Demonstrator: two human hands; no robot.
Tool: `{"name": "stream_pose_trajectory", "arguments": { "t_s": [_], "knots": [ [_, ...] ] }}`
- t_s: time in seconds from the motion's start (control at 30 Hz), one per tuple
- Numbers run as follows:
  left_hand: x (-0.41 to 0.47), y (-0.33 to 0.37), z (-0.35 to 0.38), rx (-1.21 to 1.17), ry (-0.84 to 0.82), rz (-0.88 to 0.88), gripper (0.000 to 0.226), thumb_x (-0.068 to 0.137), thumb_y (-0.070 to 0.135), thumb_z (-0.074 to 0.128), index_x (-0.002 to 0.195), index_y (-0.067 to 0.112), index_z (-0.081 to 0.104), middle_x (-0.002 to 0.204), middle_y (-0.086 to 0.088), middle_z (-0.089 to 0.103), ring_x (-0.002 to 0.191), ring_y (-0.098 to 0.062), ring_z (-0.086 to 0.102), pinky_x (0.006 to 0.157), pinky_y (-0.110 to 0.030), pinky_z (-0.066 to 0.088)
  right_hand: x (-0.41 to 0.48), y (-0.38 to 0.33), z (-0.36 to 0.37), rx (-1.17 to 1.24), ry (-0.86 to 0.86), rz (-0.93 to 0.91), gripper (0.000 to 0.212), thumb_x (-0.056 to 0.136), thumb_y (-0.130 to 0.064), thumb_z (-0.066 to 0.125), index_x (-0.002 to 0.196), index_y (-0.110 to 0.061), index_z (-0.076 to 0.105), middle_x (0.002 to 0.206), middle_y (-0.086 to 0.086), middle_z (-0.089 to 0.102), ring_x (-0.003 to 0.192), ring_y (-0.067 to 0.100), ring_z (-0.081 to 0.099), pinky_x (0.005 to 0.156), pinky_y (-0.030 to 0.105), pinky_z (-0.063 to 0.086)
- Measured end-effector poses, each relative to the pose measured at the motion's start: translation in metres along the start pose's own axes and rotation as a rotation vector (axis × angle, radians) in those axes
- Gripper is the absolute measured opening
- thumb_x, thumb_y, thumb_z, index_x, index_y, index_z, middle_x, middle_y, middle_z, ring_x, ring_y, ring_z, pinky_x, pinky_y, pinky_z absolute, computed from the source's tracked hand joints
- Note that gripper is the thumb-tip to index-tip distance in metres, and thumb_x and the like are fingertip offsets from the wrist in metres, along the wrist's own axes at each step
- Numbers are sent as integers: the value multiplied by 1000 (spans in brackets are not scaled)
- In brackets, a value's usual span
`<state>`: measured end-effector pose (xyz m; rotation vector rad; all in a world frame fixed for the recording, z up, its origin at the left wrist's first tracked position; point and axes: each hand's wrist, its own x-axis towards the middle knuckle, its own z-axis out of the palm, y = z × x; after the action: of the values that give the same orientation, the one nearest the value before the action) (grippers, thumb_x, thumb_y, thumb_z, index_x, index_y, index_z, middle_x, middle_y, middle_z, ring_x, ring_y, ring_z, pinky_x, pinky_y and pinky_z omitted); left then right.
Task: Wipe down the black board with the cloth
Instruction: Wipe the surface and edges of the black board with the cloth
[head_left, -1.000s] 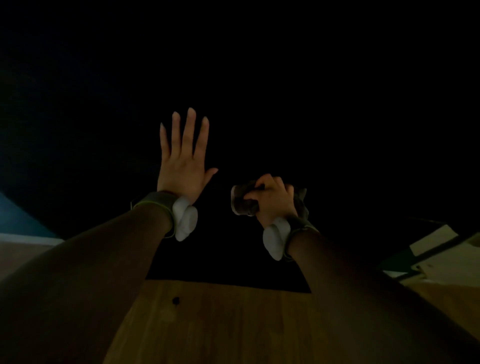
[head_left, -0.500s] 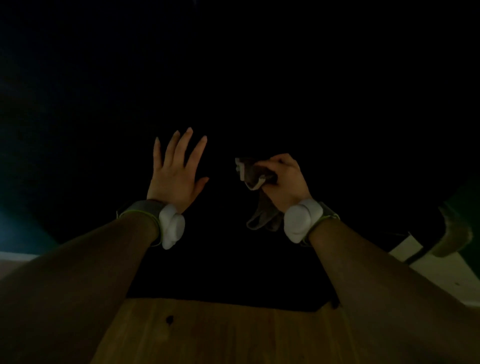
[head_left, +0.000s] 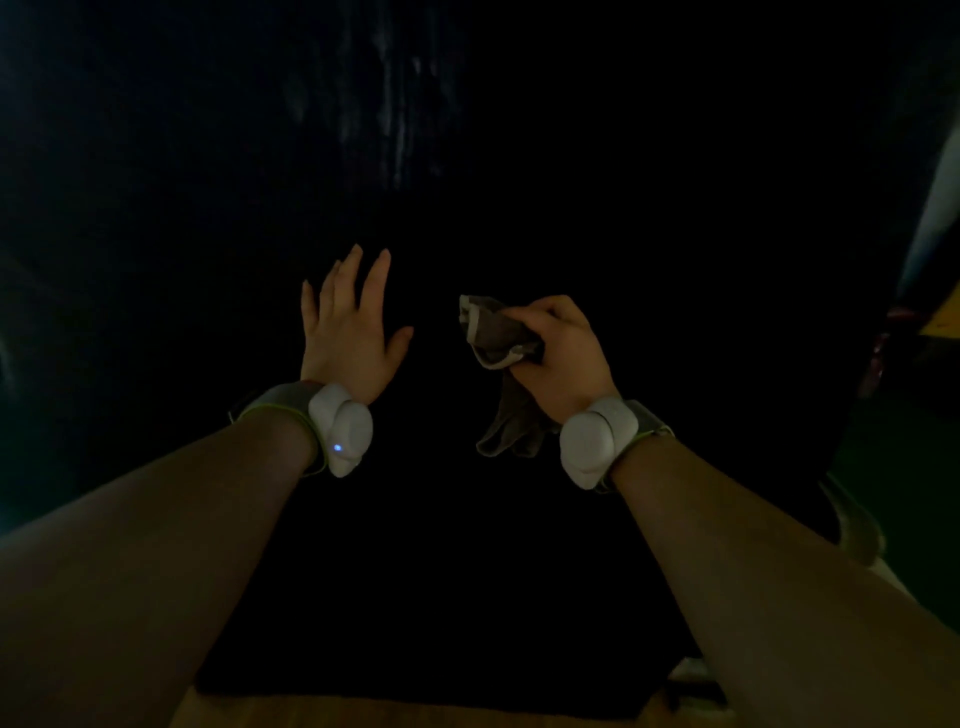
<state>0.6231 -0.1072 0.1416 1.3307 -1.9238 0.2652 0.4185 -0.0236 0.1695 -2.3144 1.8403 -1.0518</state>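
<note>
The right hand (head_left: 563, 358) grips the bunched cloth (head_left: 498, 338) before the middle of the black board (head_left: 675, 208). The left hand (head_left: 348, 338) is open, fingers spread, apparently bracing the board. Best to flatten the cloth and sweep up to the pale streaks (head_left: 384, 93) near the board's top.

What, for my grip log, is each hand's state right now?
Left hand: open, fingers straight, holding nothing.
Right hand: closed, gripping the cloth.
</note>
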Motion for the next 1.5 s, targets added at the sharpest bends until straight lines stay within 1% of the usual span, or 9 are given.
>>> {"name": "stream_pose_trajectory", "arguments": {
  "t_s": [0.2,0.4,0.53,0.7,0.97,1.03,1.23,1.37,1.5],
  "knots": [
    [39,13,-35,-3,55,34,76,89,33,57,150,16,16,156,-12,12,142,-31,13,114,-54,2,23,-18,-32,10,42,-18,49,94,-11,58,141,-11,42,139,16,39,130,32,36,114,34,24],
    [70,21,-64,-24,107,84,73,90,33,56,150,15,18,156,-12,12,143,-31,12,114,-51,-1,46,-35,-61,-18,107,-30,48,93,-11,59,139,-12,45,139,14,40,129,32,37,112,35,28],
    [93,27,-82,-20,141,107,73,91,33,56,150,15,18,156,-12,12,143,-30,11,115,-51,0,62,-47,-83,-6,172,-33,49,89,-9,62,136,-14,48,135,13,43,125,31,40,108,34,34],
    [117,31,-99,-26,183,137,72,91,32,55,150,16,17,157,-12,11,144,-30,8,115,-50,-2,75,-60,-108,1,228,-34,43,87,-9,63,129,-13,52,131,11,45,121,29,42,100,39,41],
    [146,33,-115,-32,242,178,72,90,32,55,150,15,18,157,-11,13,144,-31,9,115,-51,-1,96,-71,-131,-40,313,-75,42,89,-8,61,130,-10,52,131,11,44,120,27,42,94,22,34],
    [155,33,-118,-25,257,195,73,90,32,55,149,12,18,157,-11,14,144,-32,10,115,-49,-1,100,-74,-136,-49,338,-88,42,90,-9,60,131,-10,51,132,11,43,120,27,42,93,20,33],
    [181,37,-132,-58,310,268,73,92,29,53,148,1,16,156,-15,15,144,-30,9,116,-40,-2,116,-85,-155,-139,409,-118,46,90,-10,61,134,-12,49,133,11,41,119,28,41,97,26,36],
    [198,35,-144,-83,325,309,72,92,28,53,148,3,15,156,-15,15,144,-29,9,114,-38,-1,128,-96,-174,-239,502,-140,47,89,-8,60,134,-16,51,134,12,41,118,33,41,104,41,35],
    [214,32,-156,-99,337,329,73,91,28,54,148,3,16,156,-14,15,144,-29,9,113,-35,-2,142,-112,-195,-375,620,-152,47,88,-6,57,132,-22,53,136,11,40,122,32,37,102,40,29]
  ]
}}
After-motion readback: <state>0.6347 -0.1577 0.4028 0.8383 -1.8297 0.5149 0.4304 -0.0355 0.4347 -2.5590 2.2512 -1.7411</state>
